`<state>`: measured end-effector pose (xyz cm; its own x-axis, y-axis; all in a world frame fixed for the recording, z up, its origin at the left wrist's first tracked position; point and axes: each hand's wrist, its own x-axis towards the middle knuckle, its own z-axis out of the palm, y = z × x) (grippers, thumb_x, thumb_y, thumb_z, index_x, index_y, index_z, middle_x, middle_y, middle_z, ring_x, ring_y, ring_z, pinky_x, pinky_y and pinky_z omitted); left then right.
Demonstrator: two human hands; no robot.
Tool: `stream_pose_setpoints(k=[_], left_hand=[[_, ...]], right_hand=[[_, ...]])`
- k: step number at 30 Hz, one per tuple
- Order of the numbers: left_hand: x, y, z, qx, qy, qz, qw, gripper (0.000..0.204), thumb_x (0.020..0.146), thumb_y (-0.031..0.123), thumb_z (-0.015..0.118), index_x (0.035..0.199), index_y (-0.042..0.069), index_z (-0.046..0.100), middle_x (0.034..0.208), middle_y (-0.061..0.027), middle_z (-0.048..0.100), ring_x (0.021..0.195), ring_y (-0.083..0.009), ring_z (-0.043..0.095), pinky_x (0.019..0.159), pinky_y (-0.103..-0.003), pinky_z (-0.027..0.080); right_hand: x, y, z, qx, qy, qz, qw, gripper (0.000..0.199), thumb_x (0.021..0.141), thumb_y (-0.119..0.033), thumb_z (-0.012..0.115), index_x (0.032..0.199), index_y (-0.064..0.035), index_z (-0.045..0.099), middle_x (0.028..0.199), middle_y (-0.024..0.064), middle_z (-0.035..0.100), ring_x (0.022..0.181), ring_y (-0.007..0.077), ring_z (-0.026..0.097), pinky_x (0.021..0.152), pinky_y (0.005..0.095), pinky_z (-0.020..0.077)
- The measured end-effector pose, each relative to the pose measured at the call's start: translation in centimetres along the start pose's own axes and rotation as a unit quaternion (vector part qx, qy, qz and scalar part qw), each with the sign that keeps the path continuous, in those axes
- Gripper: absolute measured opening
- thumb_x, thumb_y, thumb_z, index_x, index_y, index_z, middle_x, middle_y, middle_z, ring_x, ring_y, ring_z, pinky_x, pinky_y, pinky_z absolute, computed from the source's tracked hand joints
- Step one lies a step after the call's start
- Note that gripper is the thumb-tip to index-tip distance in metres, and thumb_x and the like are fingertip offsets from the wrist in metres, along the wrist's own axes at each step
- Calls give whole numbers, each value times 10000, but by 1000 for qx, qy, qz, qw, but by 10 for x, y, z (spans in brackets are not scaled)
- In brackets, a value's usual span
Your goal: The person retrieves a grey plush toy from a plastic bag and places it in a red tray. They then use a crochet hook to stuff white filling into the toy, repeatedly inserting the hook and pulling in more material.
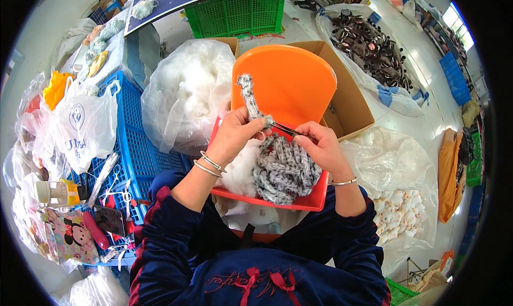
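Observation:
My left hand [235, 136] pinches a fuzzy grey-and-white knitted tube [248, 95] near its lower end, the rest standing upward. Slim metal tweezers [284, 128] are held between the thumb and fingers of my right hand [322, 148]. Their tips meet the tube's lower end by my left fingertips; the exact contact is hidden. Just below both hands sits a red tray [319, 194] over my lap. Inside it, white fibre stuffing [239, 173] lies at the left and a heap of similar grey knitted pieces [287, 173] at the right.
An orange chair back [286, 76] rises beyond the tray, with a cardboard box [350, 105] behind it. A bag of white stuffing [187, 87] and a blue crate [140, 140] stand left. Right are sacks of dark pieces [368, 49] and pale pieces [398, 212].

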<state>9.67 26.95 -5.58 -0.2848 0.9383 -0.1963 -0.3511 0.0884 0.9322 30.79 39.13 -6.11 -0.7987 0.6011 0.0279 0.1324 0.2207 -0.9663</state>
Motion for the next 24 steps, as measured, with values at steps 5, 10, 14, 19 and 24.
stream_pose_setpoints(k=[5,10,14,19,24], left_hand=[[-4,6,2,-11,-8,-10,1000,238,933,79,598,1164,24,604,978,-59,690,818,-126,662,699,-252,512],[-4,7,4,-12,5,-2,1000,211,919,127,633,1066,-25,633,920,-80,700,770,-105,679,658,-214,533],[-2,3,0,-13,-7,-6,1000,206,925,124,624,1070,-22,632,914,-77,700,768,-107,681,653,-217,534],[-3,10,1,26,-12,-6,1000,193,937,108,612,1084,-14,643,931,-81,704,793,-120,676,689,-234,530],[-5,13,0,68,1,14,998,163,938,125,623,1018,-9,670,866,-67,707,756,-115,666,682,-236,526]], right_hand=[[-1,-11,-4,-50,-1,-17,999,80,904,-55,643,923,16,610,739,-11,603,658,38,513,594,208,417],[-2,-15,-4,-63,3,-36,997,80,893,-48,649,906,17,605,716,-2,597,639,48,509,578,222,409],[-2,-13,-6,-94,4,-56,994,78,886,-44,649,896,18,602,697,15,592,614,63,512,559,236,405],[-2,-16,-6,-99,9,-63,993,75,887,-40,646,885,17,597,689,30,596,593,75,517,543,243,407],[-3,-16,-7,-88,20,-58,994,78,887,-38,648,876,16,593,684,35,593,592,80,523,541,242,410]])
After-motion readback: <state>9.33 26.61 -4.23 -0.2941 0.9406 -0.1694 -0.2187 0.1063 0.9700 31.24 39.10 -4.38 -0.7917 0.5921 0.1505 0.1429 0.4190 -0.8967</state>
